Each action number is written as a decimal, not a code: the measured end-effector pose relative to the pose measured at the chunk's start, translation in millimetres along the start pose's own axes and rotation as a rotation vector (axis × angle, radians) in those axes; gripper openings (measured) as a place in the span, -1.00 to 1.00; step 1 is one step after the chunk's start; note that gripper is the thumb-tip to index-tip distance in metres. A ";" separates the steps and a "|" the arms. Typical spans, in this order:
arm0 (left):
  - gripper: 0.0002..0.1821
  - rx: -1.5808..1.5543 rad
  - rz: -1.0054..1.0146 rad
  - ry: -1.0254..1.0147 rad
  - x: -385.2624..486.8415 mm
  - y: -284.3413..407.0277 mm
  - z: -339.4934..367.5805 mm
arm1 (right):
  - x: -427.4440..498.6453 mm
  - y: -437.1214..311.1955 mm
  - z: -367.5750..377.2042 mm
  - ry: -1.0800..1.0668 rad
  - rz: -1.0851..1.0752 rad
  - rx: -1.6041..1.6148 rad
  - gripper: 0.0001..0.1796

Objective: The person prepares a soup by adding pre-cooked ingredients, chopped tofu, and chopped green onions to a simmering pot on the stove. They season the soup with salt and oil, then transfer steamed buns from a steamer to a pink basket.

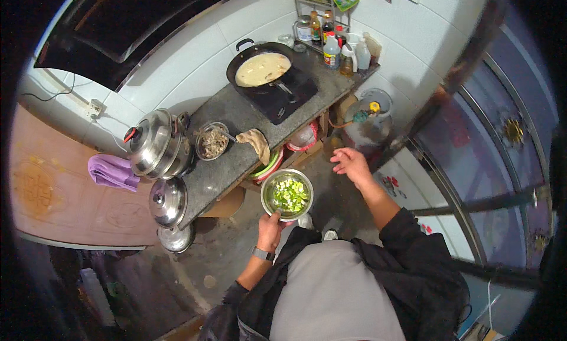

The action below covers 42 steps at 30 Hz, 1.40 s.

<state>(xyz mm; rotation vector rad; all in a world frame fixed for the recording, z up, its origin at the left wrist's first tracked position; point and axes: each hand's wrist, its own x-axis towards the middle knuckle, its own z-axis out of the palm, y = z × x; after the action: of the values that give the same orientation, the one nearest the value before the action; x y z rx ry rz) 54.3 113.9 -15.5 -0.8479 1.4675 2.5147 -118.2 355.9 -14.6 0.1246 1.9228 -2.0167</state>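
Note:
My left hand (271, 231) grips the near rim of a round stainless-steel bowl (264, 198). Chopped green vegetable pieces, probably scallion (290, 195), lie inside it. The bowl is in front of my body, off the counter's near edge. To its upper right, my right hand (353, 166) hovers in the air with loosely bent fingers and no visible object in them. Farther off, a black wok (232, 70) stands on a flat black cooktop (283, 106). Pale, creamy liquid with some lumps (263, 69) fills much of the wok.
A steel bowl of cooked-looking food (212, 143) and a tan cloth (257, 145) are on the stone counter (230, 172). Left are a lidded steel pot (155, 141), loose lids (168, 201) and a purple towel (113, 171). Bottles (331, 53) crowd the far corner; a gas cylinder (367, 124) stands right.

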 end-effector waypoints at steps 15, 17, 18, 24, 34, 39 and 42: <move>-0.69 -0.091 0.026 0.140 143.4 69.5 8.9 | 238.1 -107.8 -25.7 0.246 -0.104 -0.059 -0.68; -0.69 -0.136 0.021 0.171 148.5 73.9 8.5 | 269.8 -113.9 -26.3 0.250 -0.093 -0.068 -0.68; -0.70 -0.155 0.034 0.202 151.1 76.2 9.4 | 288.6 -116.6 -25.9 0.254 -0.082 -0.074 -0.68; -0.67 -0.183 0.117 0.431 178.3 88.2 26.4 | 433.8 -128.0 -21.2 0.194 -0.141 -0.022 -0.73; -0.73 -0.310 0.229 0.789 185.3 123.3 117.9 | 649.2 -134.6 16.8 0.239 -0.214 -0.221 -0.73; -0.73 -0.118 0.211 0.861 186.7 121.5 132.2 | 757.2 -118.8 14.1 0.310 -0.304 -0.696 -0.54; -0.70 -0.079 0.168 0.917 190.6 124.9 138.6 | 760.3 -137.5 28.3 0.299 -0.396 -0.930 -0.52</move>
<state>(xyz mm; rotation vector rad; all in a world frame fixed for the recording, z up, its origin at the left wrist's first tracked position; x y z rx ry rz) -207.3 129.0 34.7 -2.1634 1.6715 2.3897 -866.4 186.1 -110.2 -0.2164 3.0583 -1.1143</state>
